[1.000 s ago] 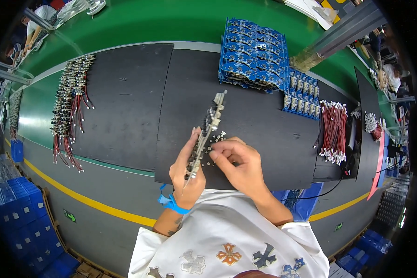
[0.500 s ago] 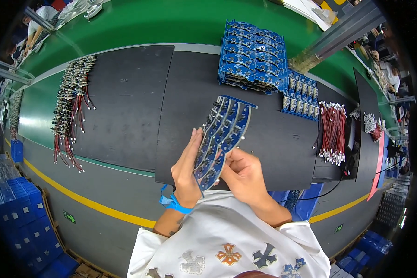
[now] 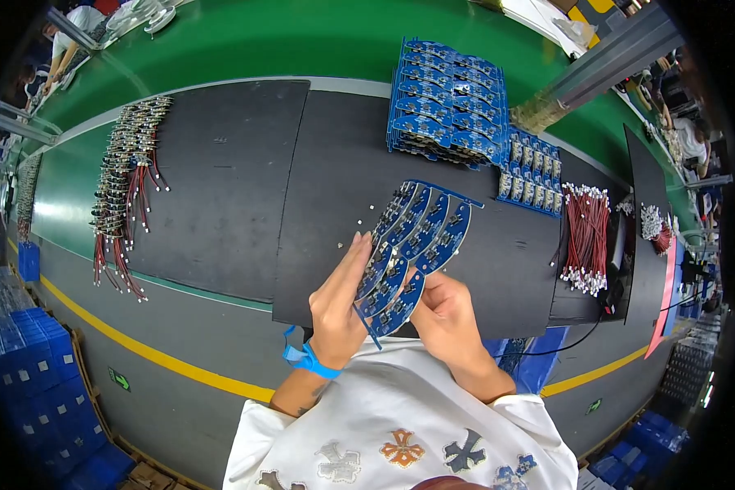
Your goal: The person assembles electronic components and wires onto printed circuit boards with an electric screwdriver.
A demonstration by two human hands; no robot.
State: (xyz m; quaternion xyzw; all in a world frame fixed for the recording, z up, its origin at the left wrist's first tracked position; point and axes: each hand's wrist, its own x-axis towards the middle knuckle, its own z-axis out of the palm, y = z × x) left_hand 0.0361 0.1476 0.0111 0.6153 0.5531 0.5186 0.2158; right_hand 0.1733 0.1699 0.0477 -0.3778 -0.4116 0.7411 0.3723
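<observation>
A blue circuit board panel [image 3: 415, 237], made of several curved boards with small black parts, is held tilted above the near edge of the black mat [image 3: 220, 196]. My left hand [image 3: 337, 302] is pressed along its left edge, fingers straight and together; a blue strap [image 3: 309, 358] circles that wrist. On the lower right side, my right hand [image 3: 449, 318] grips the panel's edge between thumb and bent fingers. Part of the right fingers is hidden behind the boards. A few tiny white bits [image 3: 360, 221] lie on the mat just left of the panel.
Beyond the panel is a tall stack of blue board panels [image 3: 447, 102], with a smaller panel [image 3: 531, 171] beside it. Red wires with white connectors [image 3: 586, 238] lie at right. Wired boards [image 3: 126, 180] line the left side. A metal post [image 3: 600, 69] rises at far right.
The panel has turned so more of its face shows, and its top has swung right and slightly nearer. Both hands have shifted a little right with it. White bits now show left of it.
</observation>
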